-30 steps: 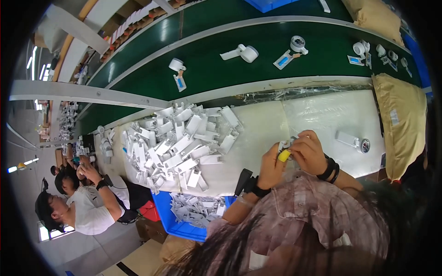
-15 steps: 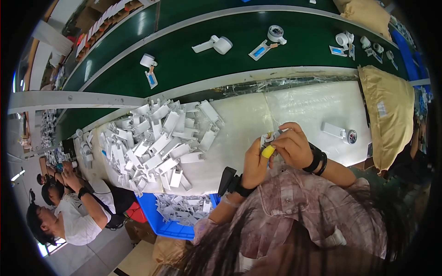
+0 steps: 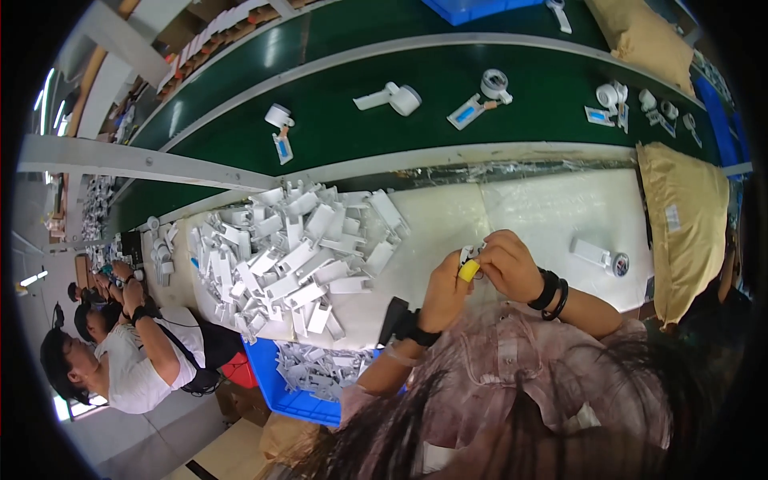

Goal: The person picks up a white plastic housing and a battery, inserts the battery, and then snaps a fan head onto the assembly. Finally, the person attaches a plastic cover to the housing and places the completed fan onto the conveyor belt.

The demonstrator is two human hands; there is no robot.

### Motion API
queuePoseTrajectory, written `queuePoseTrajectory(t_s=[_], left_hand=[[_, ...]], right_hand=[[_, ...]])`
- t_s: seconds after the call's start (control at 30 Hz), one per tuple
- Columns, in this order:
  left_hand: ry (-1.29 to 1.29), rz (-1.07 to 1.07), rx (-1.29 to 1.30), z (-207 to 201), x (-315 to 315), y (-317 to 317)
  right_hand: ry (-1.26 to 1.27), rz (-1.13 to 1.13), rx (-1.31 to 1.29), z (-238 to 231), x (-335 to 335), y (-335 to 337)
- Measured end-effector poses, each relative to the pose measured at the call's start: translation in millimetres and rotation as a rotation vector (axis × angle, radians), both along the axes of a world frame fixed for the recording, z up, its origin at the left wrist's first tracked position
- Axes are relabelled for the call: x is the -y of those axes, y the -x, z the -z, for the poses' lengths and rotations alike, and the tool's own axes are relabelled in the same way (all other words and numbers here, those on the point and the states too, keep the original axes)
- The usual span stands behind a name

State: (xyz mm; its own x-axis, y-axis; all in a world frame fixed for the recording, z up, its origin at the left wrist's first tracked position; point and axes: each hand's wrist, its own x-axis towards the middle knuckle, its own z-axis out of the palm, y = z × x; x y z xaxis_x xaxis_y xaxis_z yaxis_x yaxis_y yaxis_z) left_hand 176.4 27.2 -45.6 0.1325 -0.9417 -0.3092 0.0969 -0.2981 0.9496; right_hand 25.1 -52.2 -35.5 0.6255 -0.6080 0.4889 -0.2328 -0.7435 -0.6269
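My left hand (image 3: 445,294) is closed on a small white plastic part (image 3: 466,254), held up over the near edge of the padded table. A yellow cover (image 3: 469,270) shows at this hand's thumb; whether it is a finger cot or tape is unclear. Close beside it, the fingers of my right hand (image 3: 512,268) are pinched together at the part's right side. What lies between those fingertips is too small to make out. To the right, a white handle-shaped piece with a round dial end (image 3: 619,265) lies on the table.
A large pile of white plastic housings (image 3: 296,256) covers the table's left side. Below it stands a blue bin (image 3: 264,380) of similar parts. Beyond a rail, a green conveyor (image 3: 320,132) carries several white assemblies. A tan sack (image 3: 688,232) borders the right. Co-workers sit at left.
The whole view has shifted, so the table and conveyor sit lower and slightly right. My right fingers have drawn a little away from the yellow cover, and my left hand has turned slightly.
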Motion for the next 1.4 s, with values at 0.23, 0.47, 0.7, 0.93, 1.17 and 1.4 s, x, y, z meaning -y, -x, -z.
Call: queuePoseTrajectory(t_s=[0.23,0.47,0.7,0.93,1.17,1.4], left_hand=[[0.327,-0.116,0.777,87.1,80.2,-210.9],[-0.235,-0.570,1.231,106.9,194.6,-348.0],[-0.464,-0.768,1.433,167.8,227.1,-414.4],[-0.510,-0.620,1.154,155.1,225.6,-456.5],[0.053,-0.647,0.086,39.3,225.2,-358.4],[0.047,-0.055,-0.336,-49.9,116.3,-199.2]], right_hand=[[-0.372,-0.099,0.071,24.5,60.4,-55.2],[-0.492,-0.042,0.170,74.9,151.8,-157.9],[-0.097,-0.173,-0.007,69.7,165.1,-213.4],[-0.314,-0.339,-0.144,52.7,108.8,-127.1],[-0.551,-0.358,-0.296,51.3,65.0,-31.6],[-0.369,-0.160,-0.075,15.7,49.8,3.1]])
